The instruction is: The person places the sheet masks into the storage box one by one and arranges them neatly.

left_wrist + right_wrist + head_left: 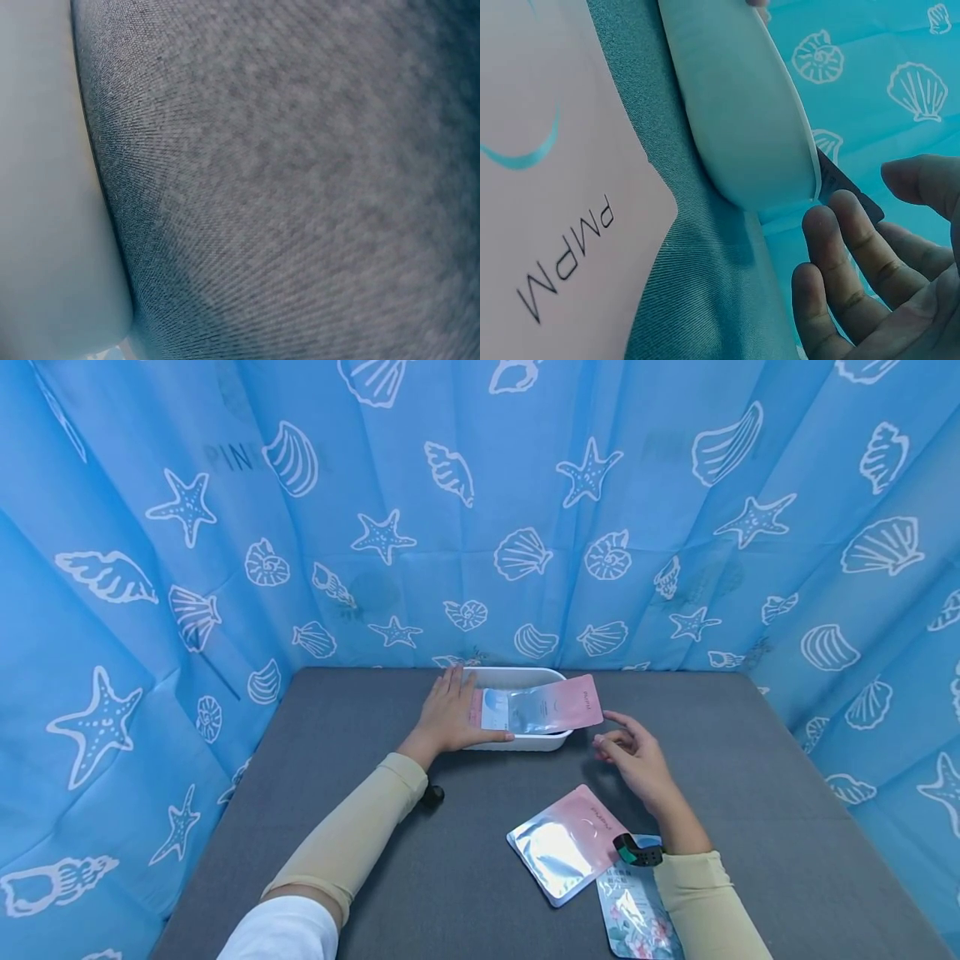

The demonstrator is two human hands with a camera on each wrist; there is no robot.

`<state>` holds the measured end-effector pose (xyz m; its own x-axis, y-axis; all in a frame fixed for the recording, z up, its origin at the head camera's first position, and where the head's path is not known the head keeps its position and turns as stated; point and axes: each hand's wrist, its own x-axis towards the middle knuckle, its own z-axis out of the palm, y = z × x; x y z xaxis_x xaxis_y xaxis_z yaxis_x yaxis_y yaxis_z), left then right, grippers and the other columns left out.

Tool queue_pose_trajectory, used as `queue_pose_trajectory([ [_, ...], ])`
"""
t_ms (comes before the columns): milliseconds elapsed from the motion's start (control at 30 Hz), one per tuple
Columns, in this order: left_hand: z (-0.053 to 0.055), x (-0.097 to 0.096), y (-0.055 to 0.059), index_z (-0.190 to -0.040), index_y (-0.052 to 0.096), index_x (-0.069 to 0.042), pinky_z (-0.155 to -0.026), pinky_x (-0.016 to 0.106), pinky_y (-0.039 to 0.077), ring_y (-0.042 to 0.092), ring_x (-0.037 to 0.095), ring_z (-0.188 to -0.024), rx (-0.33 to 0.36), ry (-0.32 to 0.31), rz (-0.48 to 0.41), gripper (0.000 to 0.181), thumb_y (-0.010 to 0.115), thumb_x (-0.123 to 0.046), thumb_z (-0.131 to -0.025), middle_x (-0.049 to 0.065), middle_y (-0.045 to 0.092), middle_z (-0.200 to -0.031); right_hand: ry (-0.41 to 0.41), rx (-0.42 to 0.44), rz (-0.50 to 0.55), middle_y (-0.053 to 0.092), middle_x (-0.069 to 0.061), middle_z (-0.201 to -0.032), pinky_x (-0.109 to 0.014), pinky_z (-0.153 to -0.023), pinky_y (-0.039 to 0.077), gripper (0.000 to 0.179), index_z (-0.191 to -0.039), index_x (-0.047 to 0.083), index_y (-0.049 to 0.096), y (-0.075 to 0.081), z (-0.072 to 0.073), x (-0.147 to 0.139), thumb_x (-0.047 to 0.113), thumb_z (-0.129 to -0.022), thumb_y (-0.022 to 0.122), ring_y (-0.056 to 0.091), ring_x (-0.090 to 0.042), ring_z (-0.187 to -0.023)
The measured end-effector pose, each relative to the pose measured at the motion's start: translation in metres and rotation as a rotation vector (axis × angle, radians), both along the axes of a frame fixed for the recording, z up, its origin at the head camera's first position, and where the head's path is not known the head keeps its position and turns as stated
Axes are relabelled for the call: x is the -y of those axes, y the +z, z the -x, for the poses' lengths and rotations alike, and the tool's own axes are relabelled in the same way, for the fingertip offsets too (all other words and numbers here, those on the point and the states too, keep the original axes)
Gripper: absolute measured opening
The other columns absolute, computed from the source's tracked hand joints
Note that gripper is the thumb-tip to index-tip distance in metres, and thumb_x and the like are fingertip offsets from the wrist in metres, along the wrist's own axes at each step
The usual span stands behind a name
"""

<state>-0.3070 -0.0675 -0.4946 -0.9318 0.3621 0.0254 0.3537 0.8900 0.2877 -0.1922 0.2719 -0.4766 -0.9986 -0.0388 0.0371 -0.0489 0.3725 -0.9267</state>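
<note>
A white basket (531, 742) stands at the back of the grey table. My left hand (444, 714) spans its left end, fingers extended to the far rim and thumb along the near one. A pink and silver face mask sachet (551, 706) lies slanted in the basket, its pink end sticking out past the right rim. Left of it, a pale blue and white packet part (495, 708) shows beside the left hand. My right hand (633, 756) is just right of the sachet's pink end, index fingertip right at its edge, the other fingers loosely bent and the thumb apart.
Nearer the front, another pink and silver sachet (566, 847) lies on the table (420, 877). It overlaps a flowered blue sachet (637, 906), partly hidden under the right forearm and its black wrist strap (637, 852). A blue shell-patterned curtain (480, 527) hangs behind the table.
</note>
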Motion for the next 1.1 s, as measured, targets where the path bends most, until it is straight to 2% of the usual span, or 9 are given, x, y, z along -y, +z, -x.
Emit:
queue_pose_trajectory([
  [233, -0.004, 0.000, 0.001, -0.173, 0.007, -0.016, -0.135, 0.055, 0.007, 0.000, 0.035, -0.168, -0.022, -0.006, -0.008, 0.143, 0.053, -0.103, -0.069, 0.015, 0.005, -0.180, 0.032, 0.005, -0.021, 0.071, -0.026, -0.121, -0.014, -0.088, 0.055, 0.054, -0.159, 0.008, 0.045, -0.001, -0.001, 0.004, 0.023, -0.110, 0.061, 0.076, -0.030, -0.105],
  [567, -0.005, -0.001, 0.002, -0.173, 0.007, -0.016, -0.135, 0.056, 0.007, 0.001, 0.035, -0.168, -0.029, 0.000, 0.001, 0.143, 0.051, -0.103, -0.069, 0.014, 0.005, -0.180, 0.082, 0.040, -0.022, 0.069, -0.031, -0.123, -0.015, -0.088, 0.055, 0.054, -0.158, 0.007, 0.044, -0.004, 0.003, 0.014, 0.023, -0.110, 0.061, 0.073, -0.041, -0.110],
  [900, -0.004, -0.002, 0.001, -0.173, 0.007, -0.015, -0.135, 0.056, 0.007, 0.002, 0.036, -0.168, -0.034, 0.004, 0.007, 0.143, 0.050, -0.104, -0.069, 0.014, 0.005, -0.180, 0.132, 0.038, -0.012, 0.070, -0.028, -0.117, -0.019, -0.087, 0.056, 0.054, -0.157, 0.005, 0.045, -0.002, 0.003, 0.026, 0.019, -0.108, 0.063, 0.073, -0.038, -0.103],
  [1100, -0.003, -0.001, 0.001, -0.173, 0.006, -0.016, -0.135, 0.056, 0.007, 0.000, 0.035, -0.168, -0.034, -0.004, 0.005, 0.142, 0.050, -0.104, -0.069, 0.014, 0.005, -0.180, 0.149, 0.032, -0.018, 0.070, -0.027, -0.118, -0.017, -0.087, 0.054, 0.059, -0.160, 0.004, 0.040, -0.001, 0.005, 0.029, 0.019, -0.108, 0.063, 0.072, -0.037, -0.103],
])
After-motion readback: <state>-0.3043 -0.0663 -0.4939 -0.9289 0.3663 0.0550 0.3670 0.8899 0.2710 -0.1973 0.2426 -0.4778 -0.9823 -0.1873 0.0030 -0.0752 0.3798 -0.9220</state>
